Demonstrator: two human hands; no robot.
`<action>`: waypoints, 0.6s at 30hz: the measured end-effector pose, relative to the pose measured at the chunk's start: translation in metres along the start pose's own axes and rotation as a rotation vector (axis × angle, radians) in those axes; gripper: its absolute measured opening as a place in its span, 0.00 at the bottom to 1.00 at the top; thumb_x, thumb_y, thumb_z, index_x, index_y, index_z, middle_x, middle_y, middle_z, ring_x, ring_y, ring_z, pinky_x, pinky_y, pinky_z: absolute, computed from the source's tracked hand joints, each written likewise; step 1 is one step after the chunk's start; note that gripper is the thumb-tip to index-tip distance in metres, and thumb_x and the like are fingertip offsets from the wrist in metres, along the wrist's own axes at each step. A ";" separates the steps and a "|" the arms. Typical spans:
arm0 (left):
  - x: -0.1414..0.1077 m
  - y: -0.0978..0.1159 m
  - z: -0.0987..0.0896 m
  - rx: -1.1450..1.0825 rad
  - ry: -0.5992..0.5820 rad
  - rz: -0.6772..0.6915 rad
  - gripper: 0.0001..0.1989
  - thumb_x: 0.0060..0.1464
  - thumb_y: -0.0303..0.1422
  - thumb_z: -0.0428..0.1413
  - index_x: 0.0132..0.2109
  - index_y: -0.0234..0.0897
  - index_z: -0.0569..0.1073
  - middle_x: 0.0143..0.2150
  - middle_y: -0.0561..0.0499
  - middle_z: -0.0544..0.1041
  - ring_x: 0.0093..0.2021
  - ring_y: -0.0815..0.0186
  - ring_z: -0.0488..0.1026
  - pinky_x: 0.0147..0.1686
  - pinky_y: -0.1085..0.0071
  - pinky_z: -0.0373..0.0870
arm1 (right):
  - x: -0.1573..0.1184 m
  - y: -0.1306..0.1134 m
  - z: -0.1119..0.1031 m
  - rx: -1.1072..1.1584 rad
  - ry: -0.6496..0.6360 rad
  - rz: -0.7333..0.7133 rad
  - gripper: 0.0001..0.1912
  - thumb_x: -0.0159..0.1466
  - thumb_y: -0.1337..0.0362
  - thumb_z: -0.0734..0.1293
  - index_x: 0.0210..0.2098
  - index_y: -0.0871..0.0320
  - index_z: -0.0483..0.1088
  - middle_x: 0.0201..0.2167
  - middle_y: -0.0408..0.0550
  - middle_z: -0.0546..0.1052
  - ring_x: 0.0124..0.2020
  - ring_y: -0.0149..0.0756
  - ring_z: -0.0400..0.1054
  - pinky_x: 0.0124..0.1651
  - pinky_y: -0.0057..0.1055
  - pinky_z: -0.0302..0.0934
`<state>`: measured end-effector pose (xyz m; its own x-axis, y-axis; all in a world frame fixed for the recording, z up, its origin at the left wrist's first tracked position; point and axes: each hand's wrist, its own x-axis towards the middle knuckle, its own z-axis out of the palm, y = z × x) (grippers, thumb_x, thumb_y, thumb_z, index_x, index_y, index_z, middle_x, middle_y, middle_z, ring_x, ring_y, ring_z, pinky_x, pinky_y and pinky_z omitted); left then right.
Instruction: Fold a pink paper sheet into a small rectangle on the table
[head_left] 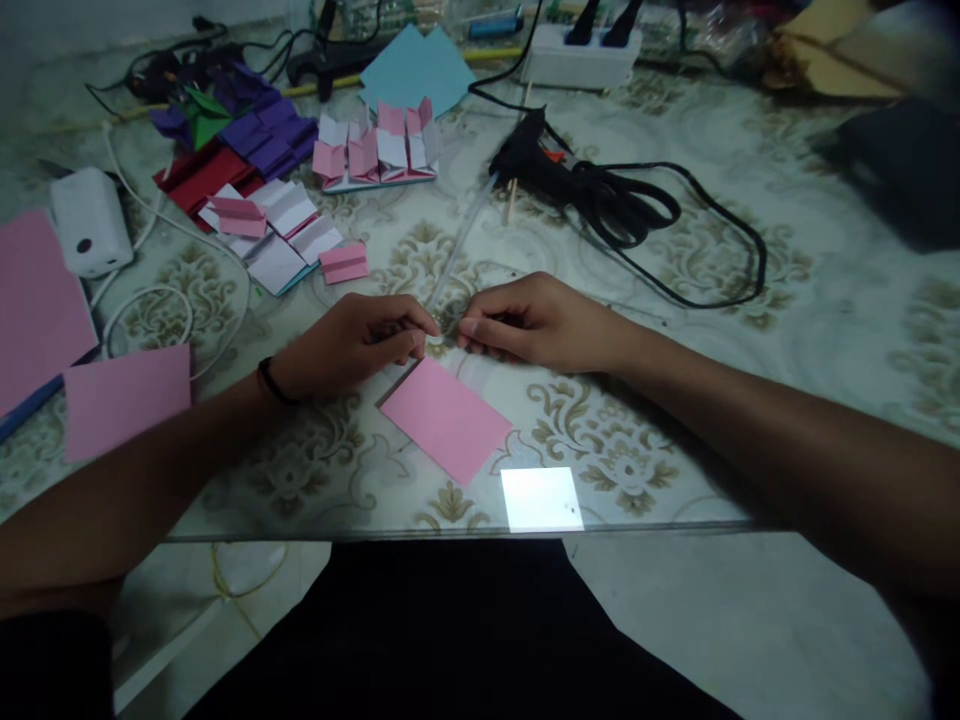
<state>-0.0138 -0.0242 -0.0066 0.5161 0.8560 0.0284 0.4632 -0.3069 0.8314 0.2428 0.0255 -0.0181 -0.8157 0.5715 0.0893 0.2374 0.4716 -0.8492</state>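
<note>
"What are your hands doing?"

"My left hand [429, 340] is curled inward, its thumb close to the forefinger; I can't tell whether the tips meet or pinch anything. My right hand [460, 332] has its thumb pressed against the curled forefinger, with nothing I can make out between them."

"And the paper?"

"The pink rectangular sheet of paper [448, 420] lies flat and askew on the pale, gold-patterned tabletop [720, 400], its upper corner right by my left fingertips (touching or not, I can't say)."

"What's beyond?"

"The black glue gun with a coiled cord [534, 165], a translucent thin stick [466, 228] running from its nozzle towards my fingers. Farther left sit pink-and-white folded paper pieces [375, 152], with purple folded paper [274, 138] beside them. Another pink sheet [129, 395] lies near my left forearm."
</note>
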 end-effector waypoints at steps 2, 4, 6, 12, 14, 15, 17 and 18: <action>0.000 -0.001 0.000 -0.003 -0.002 0.005 0.09 0.64 0.32 0.56 0.46 0.35 0.80 0.34 0.51 0.83 0.30 0.70 0.78 0.33 0.76 0.73 | 0.000 0.000 0.000 -0.006 0.000 -0.002 0.20 0.73 0.53 0.64 0.36 0.64 0.78 0.24 0.43 0.73 0.25 0.27 0.61 0.31 0.27 0.55; 0.000 -0.001 0.000 -0.010 -0.003 0.006 0.09 0.64 0.32 0.56 0.46 0.36 0.80 0.34 0.51 0.83 0.30 0.70 0.78 0.33 0.76 0.73 | 0.000 0.000 0.000 -0.015 0.000 -0.004 0.20 0.73 0.53 0.64 0.36 0.63 0.78 0.24 0.43 0.73 0.25 0.27 0.61 0.31 0.27 0.55; 0.000 -0.002 0.000 -0.016 -0.002 0.006 0.09 0.64 0.32 0.56 0.46 0.36 0.80 0.34 0.51 0.83 0.30 0.70 0.78 0.33 0.76 0.73 | 0.000 -0.001 0.000 -0.021 -0.001 -0.002 0.20 0.73 0.54 0.63 0.36 0.64 0.78 0.24 0.43 0.73 0.25 0.27 0.61 0.31 0.27 0.55; 0.000 -0.001 0.000 -0.008 -0.005 -0.004 0.09 0.64 0.32 0.57 0.46 0.35 0.80 0.34 0.51 0.83 0.30 0.71 0.78 0.33 0.77 0.73 | 0.000 -0.002 -0.001 -0.020 0.001 -0.013 0.21 0.73 0.52 0.64 0.36 0.63 0.77 0.24 0.44 0.74 0.25 0.27 0.60 0.31 0.27 0.56; 0.000 -0.001 0.000 -0.003 -0.002 0.003 0.09 0.64 0.32 0.57 0.46 0.35 0.80 0.34 0.51 0.83 0.30 0.71 0.78 0.33 0.77 0.73 | 0.000 -0.002 -0.001 -0.015 0.000 -0.015 0.22 0.73 0.51 0.64 0.35 0.63 0.77 0.24 0.44 0.74 0.25 0.27 0.60 0.31 0.27 0.56; 0.000 -0.001 0.000 -0.001 -0.001 0.005 0.09 0.64 0.32 0.57 0.46 0.35 0.80 0.34 0.51 0.83 0.30 0.71 0.78 0.33 0.76 0.73 | 0.000 -0.002 -0.001 -0.014 0.001 -0.014 0.22 0.73 0.51 0.64 0.35 0.64 0.77 0.24 0.44 0.74 0.25 0.27 0.60 0.31 0.27 0.55; 0.000 -0.001 0.000 -0.001 -0.001 0.008 0.09 0.64 0.32 0.56 0.46 0.35 0.80 0.34 0.51 0.83 0.30 0.71 0.78 0.33 0.77 0.73 | 0.000 -0.002 -0.001 -0.015 0.004 -0.016 0.22 0.73 0.52 0.64 0.35 0.64 0.77 0.24 0.44 0.74 0.25 0.27 0.60 0.31 0.27 0.55; 0.000 -0.002 0.000 -0.002 -0.003 0.010 0.09 0.64 0.32 0.56 0.46 0.35 0.80 0.34 0.51 0.83 0.30 0.71 0.78 0.33 0.77 0.72 | 0.000 -0.002 0.000 -0.018 0.006 -0.015 0.22 0.73 0.52 0.64 0.35 0.64 0.77 0.24 0.43 0.73 0.24 0.26 0.60 0.31 0.27 0.55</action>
<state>-0.0148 -0.0237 -0.0077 0.5229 0.8516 0.0355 0.4565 -0.3149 0.8321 0.2423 0.0247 -0.0159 -0.8163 0.5679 0.1053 0.2347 0.4926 -0.8380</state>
